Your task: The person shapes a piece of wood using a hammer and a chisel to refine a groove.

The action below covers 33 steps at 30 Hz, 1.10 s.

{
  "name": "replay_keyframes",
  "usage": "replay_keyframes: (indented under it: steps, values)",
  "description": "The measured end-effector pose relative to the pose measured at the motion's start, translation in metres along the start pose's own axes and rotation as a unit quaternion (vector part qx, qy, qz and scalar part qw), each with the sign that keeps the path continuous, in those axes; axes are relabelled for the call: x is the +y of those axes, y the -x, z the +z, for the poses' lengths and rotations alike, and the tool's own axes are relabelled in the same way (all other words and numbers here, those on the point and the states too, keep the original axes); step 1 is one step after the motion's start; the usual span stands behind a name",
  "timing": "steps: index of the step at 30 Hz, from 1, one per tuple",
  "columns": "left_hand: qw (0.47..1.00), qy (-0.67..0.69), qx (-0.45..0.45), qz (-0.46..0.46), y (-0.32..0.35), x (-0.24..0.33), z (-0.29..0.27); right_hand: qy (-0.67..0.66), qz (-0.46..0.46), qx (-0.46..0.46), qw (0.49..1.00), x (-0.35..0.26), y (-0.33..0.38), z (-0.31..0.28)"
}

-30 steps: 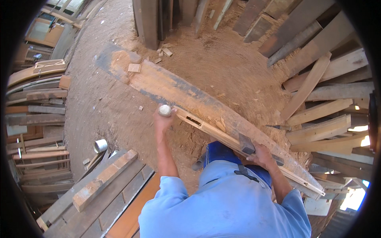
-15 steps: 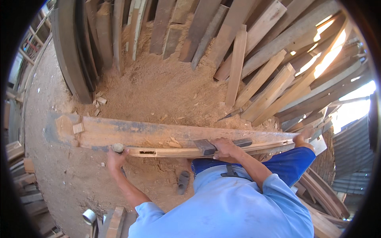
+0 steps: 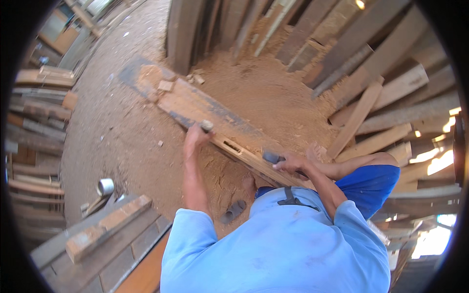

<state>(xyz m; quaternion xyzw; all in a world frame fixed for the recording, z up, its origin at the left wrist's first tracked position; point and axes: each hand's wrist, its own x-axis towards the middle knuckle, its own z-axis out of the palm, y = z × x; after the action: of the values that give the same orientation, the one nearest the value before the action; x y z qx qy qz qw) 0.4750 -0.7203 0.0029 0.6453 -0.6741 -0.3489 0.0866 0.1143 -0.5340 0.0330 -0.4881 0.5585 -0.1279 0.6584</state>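
My left hand (image 3: 196, 136) is closed around an upright chisel (image 3: 206, 125), at the end of a long pale piece of wood. Only the chisel's round, pale handle top shows; its blade is hidden. A dark, narrow slot (image 3: 231, 146) is cut into the pale wood (image 3: 248, 157), between my hands. My right hand (image 3: 291, 162) grips a dark mallet (image 3: 273, 157), its block-like head blurred, just above the same wood. Underneath lies a long, wide plank (image 3: 215, 110) with worn blue-grey patches and wood chips on it.
Boards (image 3: 356, 53) lean in rows at the far side and right. A small wood block (image 3: 165, 86) rests on the plank's far end. Near my left elbow lie stacked timbers (image 3: 110, 227) and a roll of tape (image 3: 105, 186). A sandal (image 3: 233, 211) lies on the dirt ground.
The whole view has swung, so the plank now slants from upper left to lower right. Both hands keep their tools; the mallet's head has turned and appears nearer the slot.
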Motion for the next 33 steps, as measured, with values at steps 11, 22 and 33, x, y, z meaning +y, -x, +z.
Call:
replay_keyframes:
  steps: [11, 22, 33]
  values:
    - [0.997, 0.063, 0.040, -0.002, -0.009, -0.021, 0.025, 0.003, -0.267, 0.135, 0.954, -0.202, 0.025, -0.029]
    - [0.987, 0.146, 0.063, -0.023, 0.005, 0.006, 0.029, -0.112, -0.164, 0.097, 0.975, -0.183, 0.060, -0.041]
    - [0.973, 0.206, 0.079, -0.062, 0.021, -0.013, 0.048, -0.099, -0.156, 0.123, 0.975, -0.169, 0.047, -0.029]
